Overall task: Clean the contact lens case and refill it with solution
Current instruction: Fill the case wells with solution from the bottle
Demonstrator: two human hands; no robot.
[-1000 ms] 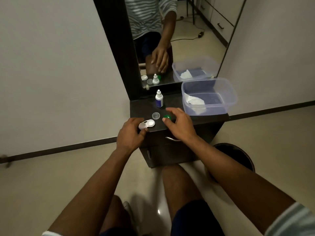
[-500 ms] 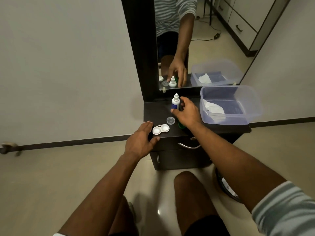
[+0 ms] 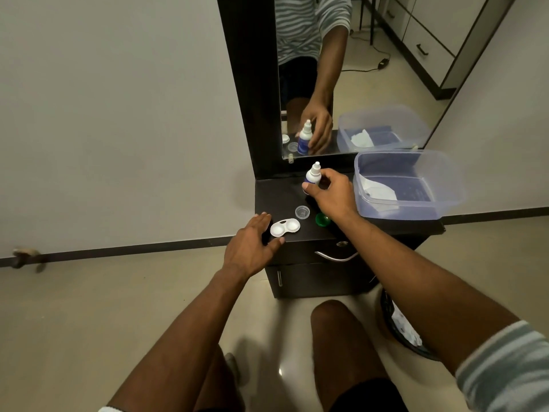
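Observation:
A white two-well contact lens case [image 3: 284, 227] lies near the front left corner of the dark cabinet top [image 3: 276, 197]. My left hand [image 3: 251, 248] rests open at that corner, fingers spread just left of the case, touching the edge. My right hand [image 3: 329, 194] is closed around a small white solution bottle [image 3: 312, 173] with a blue label, at the back of the top. A clear round cap [image 3: 302, 212] and a green cap [image 3: 322, 219] lie between the case and my right wrist.
A clear plastic tub [image 3: 445, 185] holding a white tissue [image 3: 375, 188] fills the cabinet's right side. A tall mirror [image 3: 356, 69] stands behind. A dark bin [image 3: 398, 328] sits on the floor at right. The cabinet has a drawer with a metal handle [image 3: 335, 257].
My right hand left the green cap, reached back and took hold of the solution bottle. My left hand let go of the case and now rests open beside it.

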